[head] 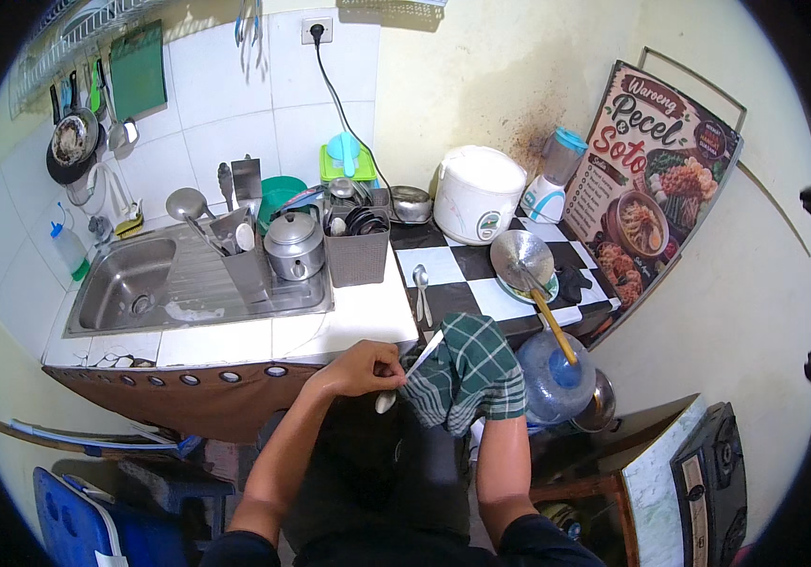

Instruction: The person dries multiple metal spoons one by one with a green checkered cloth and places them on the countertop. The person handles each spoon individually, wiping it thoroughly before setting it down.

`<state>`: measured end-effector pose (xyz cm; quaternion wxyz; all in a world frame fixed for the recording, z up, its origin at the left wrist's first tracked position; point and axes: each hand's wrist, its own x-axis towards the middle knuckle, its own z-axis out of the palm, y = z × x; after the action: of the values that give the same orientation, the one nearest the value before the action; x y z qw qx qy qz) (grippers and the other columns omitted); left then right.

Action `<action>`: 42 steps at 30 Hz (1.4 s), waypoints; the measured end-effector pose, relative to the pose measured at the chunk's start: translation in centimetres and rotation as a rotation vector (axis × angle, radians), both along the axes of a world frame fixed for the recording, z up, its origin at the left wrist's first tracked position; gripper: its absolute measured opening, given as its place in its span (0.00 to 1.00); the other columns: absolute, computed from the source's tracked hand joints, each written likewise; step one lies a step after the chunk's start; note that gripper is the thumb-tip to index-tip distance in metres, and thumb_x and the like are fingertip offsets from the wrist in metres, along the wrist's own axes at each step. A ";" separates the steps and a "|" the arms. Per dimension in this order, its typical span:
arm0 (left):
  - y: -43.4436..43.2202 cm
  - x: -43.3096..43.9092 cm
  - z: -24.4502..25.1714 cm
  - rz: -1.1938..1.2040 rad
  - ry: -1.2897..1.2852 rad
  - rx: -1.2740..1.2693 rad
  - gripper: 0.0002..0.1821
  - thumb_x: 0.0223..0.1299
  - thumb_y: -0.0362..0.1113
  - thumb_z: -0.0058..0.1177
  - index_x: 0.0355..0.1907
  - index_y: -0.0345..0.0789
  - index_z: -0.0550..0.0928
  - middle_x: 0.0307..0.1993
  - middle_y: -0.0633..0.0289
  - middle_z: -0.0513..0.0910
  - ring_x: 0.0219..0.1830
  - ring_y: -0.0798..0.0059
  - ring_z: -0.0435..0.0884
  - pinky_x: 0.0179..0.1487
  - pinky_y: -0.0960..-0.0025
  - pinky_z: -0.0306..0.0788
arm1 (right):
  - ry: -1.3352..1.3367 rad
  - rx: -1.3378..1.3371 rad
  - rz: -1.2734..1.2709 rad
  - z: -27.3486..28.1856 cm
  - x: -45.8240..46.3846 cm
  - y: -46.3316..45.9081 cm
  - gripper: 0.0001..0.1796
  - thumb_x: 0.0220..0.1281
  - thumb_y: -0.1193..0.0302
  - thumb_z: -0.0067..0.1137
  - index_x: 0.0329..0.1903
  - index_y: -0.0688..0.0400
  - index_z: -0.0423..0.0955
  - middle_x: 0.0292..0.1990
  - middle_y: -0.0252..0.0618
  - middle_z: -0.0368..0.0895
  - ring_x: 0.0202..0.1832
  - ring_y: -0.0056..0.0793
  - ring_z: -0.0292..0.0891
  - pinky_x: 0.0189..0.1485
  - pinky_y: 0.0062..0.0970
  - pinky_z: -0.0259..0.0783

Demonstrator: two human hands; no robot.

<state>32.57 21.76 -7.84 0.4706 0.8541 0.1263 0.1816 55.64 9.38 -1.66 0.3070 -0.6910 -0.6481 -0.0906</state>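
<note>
My left hand [365,368] pinches a metal spoon [385,402] near its middle, between thumb and fingers. The spoon slants, with its bowl low and its handle rising to the right across a green and white checked cloth [480,358]. That cloth is draped over my right hand, which holds it; the fingers are hidden beneath the fabric. Both hands are in front of the counter edge, close together. Just beyond them, two spoons [421,283] lie side by side on the black and white checkered surface [488,296].
Left of the hands are a steel sink [129,283], a utensil holder [248,273], an aluminium kettle [295,248] and a cutlery basket [357,256]. Beyond stand a rice cooker [480,195] and blender [554,173]. A wok's wooden handle [554,326] overhangs a water jug [554,393].
</note>
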 end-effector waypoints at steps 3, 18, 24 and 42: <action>0.6 -0.4 0.0 0.058 -0.006 0.009 0.07 0.60 0.34 0.72 0.35 0.33 0.91 0.29 0.67 0.80 0.31 0.80 0.76 0.36 0.71 0.69 | 0.010 -0.032 -0.020 -0.7 0.9 -0.5 0.10 0.60 0.65 0.64 0.37 0.58 0.81 0.32 0.48 0.83 0.37 0.53 0.83 0.39 0.45 0.75; 7.8 3.3 8.1 0.007 0.160 0.223 0.05 0.49 0.33 0.74 0.30 0.38 0.93 0.24 0.71 0.79 0.30 0.81 0.71 0.34 0.70 0.62 | 0.079 -0.284 -0.199 -7.9 5.9 -0.9 0.10 0.60 0.64 0.64 0.38 0.56 0.85 0.34 0.46 0.87 0.39 0.49 0.86 0.41 0.44 0.78; 7.8 3.8 7.0 0.209 -0.050 0.188 0.11 0.51 0.37 0.77 0.37 0.39 0.95 0.28 0.68 0.81 0.30 0.80 0.72 0.35 0.70 0.66 | 0.082 -0.372 -0.247 -11.4 7.5 2.0 0.10 0.60 0.63 0.64 0.38 0.55 0.86 0.35 0.45 0.89 0.39 0.48 0.87 0.41 0.43 0.80; 17.7 0.7 5.8 1.138 -0.157 0.275 0.11 0.58 0.39 0.74 0.36 0.33 0.93 0.28 0.59 0.91 0.30 0.74 0.86 0.38 0.68 0.76 | -0.149 -0.404 -0.073 -13.8 3.8 11.9 0.10 0.61 0.62 0.62 0.33 0.52 0.88 0.35 0.47 0.90 0.39 0.48 0.89 0.42 0.48 0.81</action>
<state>33.22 39.48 -2.09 0.1923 0.6891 0.5049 0.4829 59.41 21.25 -15.47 0.1100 -0.7528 -0.6486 -0.0209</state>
